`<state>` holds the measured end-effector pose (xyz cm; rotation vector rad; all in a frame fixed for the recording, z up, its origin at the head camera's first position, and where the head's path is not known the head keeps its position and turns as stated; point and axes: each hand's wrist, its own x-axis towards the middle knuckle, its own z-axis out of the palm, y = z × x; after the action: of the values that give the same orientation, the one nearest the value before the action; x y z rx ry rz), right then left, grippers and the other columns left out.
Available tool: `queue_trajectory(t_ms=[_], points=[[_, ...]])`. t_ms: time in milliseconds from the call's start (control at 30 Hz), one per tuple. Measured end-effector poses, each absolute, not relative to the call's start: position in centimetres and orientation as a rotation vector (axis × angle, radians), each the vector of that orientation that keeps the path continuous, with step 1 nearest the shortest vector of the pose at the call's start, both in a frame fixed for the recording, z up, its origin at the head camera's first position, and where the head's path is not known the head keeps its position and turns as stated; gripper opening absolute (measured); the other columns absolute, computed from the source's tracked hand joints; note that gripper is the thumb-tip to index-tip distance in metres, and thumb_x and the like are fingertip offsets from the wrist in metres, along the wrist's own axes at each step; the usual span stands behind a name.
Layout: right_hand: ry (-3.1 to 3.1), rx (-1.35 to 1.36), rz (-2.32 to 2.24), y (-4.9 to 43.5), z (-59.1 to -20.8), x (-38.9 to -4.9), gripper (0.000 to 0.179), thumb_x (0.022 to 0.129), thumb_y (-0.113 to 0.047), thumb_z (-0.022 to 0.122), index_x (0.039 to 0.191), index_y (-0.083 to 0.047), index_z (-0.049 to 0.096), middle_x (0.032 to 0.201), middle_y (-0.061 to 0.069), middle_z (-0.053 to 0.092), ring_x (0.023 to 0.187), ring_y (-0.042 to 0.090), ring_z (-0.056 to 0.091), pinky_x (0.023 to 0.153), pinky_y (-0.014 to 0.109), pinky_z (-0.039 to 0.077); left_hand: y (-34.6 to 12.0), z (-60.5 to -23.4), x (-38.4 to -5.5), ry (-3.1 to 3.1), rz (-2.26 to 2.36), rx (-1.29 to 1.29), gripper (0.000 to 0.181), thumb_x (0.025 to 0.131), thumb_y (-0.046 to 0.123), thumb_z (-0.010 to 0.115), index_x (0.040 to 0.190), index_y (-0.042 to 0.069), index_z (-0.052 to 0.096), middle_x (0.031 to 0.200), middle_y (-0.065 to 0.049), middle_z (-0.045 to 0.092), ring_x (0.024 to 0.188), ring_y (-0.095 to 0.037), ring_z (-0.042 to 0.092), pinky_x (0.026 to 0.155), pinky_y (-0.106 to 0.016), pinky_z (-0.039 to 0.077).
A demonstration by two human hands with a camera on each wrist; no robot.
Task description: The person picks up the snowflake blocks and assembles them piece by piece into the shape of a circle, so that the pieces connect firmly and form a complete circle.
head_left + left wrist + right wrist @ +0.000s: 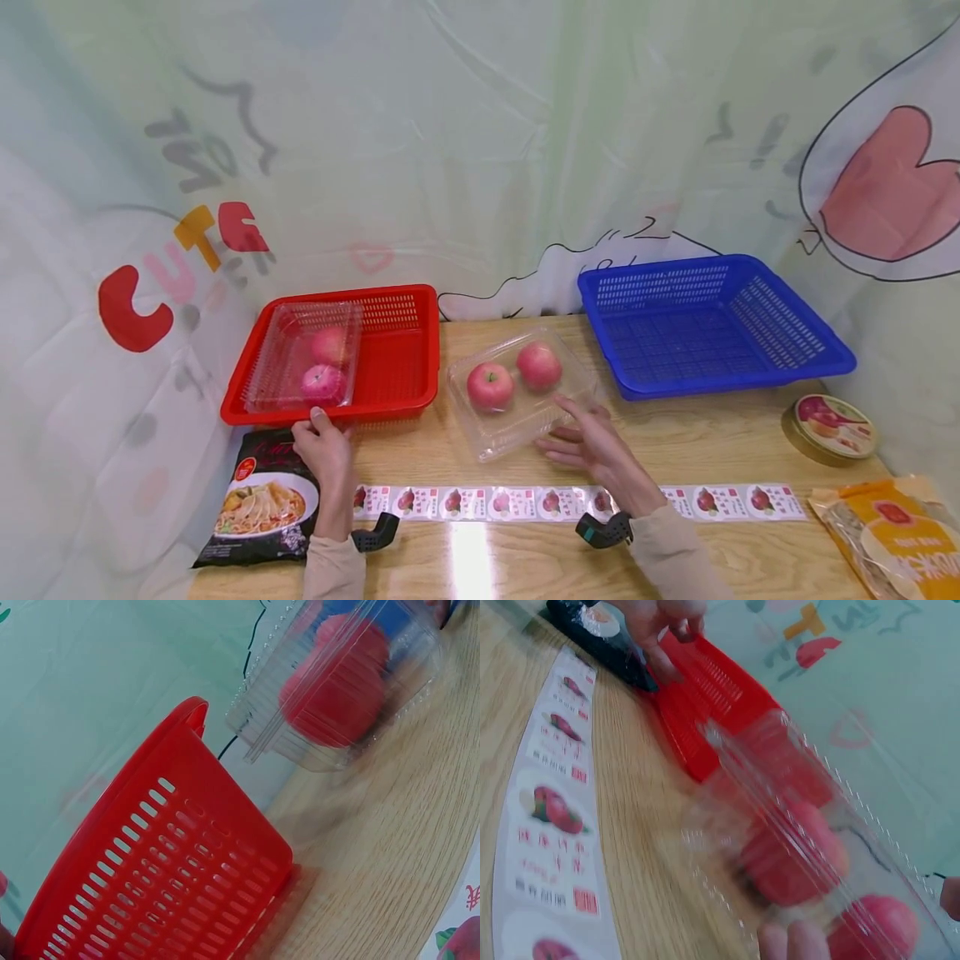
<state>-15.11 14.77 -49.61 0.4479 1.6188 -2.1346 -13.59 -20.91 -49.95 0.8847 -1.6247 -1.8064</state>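
Note:
My left hand [326,454] grips the front rim of a red plastic basket [397,408], thumb at the rim. Inside that basket lies a clear plastic box [273,362] with one apple [330,343] and a pink, net-wrapped fruit [324,384]. My right hand [596,446] holds another clear plastic clamshell box [517,429] by its near right edge, thumb above and fingers below. Two pinkish-red apples [491,386] show through its lid. In the left wrist view this box [330,754] appears to the right of the basket [225,817].
A blue basket [675,333] stands at the back right. Nearby are a round tin [834,427] and an orange-yellow packet [896,533]. A strip of apple stickers [510,503] runs along the table front. A black noodle packet [262,500] lies left, before the red basket.

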Motion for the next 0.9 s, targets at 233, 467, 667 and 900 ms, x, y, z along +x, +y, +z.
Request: queue_trajectory(t_ms=[233, 467, 667, 900], points=[[1.699, 0.355, -2.016, 16.6, -49.6, -15.3, 0.084, 0.112, -0.046, 0.049, 0.167, 0.0, 0.006, 0.123, 0.037, 0.068, 0.091, 0.025, 0.079, 0.088, 0.041, 0.066, -21.0, -50.1, -13.6, -1.633, -1.82, 0.864, 0.025, 0.115, 0.028, 0.042, 0.112, 0.003, 0.045, 0.145, -0.029, 0.048, 0.133, -0.045, 0.059, 0.084, -0.027, 0.06], [1.581, 0.316, -2.07, 17.5, -49.4, -15.0, 0.079, 0.113, -0.036, 0.048, 0.167, 0.002, 0.003, 0.117, 0.037, 0.07, 0.094, 0.025, 0.079, 0.092, 0.037, 0.064, -21.0, -50.1, -13.5, -1.653, -1.806, 0.884, 0.027, 0.115, 0.029, 0.041, 0.111, 0.002, 0.044, 0.142, -0.026, 0.045, 0.131, -0.044, 0.057, 0.076, -0.017, 0.061], [1.451, 0.285, -2.148, 17.3, -48.9, -14.1, 0.073, 0.115, -0.025, 0.041, 0.167, 0.003, -0.002, 0.15, 0.056, 0.03, 0.106, 0.029, 0.077, 0.099, 0.03, 0.059, -21.0, -49.9, -13.5, -1.647, -1.818, 0.885, 0.026, 0.115, 0.028, 0.042, 0.112, 0.002, 0.045, 0.142, -0.025, 0.045, 0.131, -0.043, 0.057, 0.075, -0.018, 0.061], [1.406, 0.355, -2.225, 16.1, -48.9, -13.0, 0.07, 0.116, -0.023, 0.039, 0.166, 0.005, -0.001, 0.144, 0.055, 0.04, 0.1, 0.024, 0.079, 0.1, 0.028, 0.058, -21.0, -50.1, -13.5, -1.65, -1.798, 0.891, 0.027, 0.115, 0.03, 0.042, 0.106, 0.004, 0.045, 0.135, -0.022, 0.046, 0.126, -0.039, 0.055, 0.069, -0.014, 0.059]])
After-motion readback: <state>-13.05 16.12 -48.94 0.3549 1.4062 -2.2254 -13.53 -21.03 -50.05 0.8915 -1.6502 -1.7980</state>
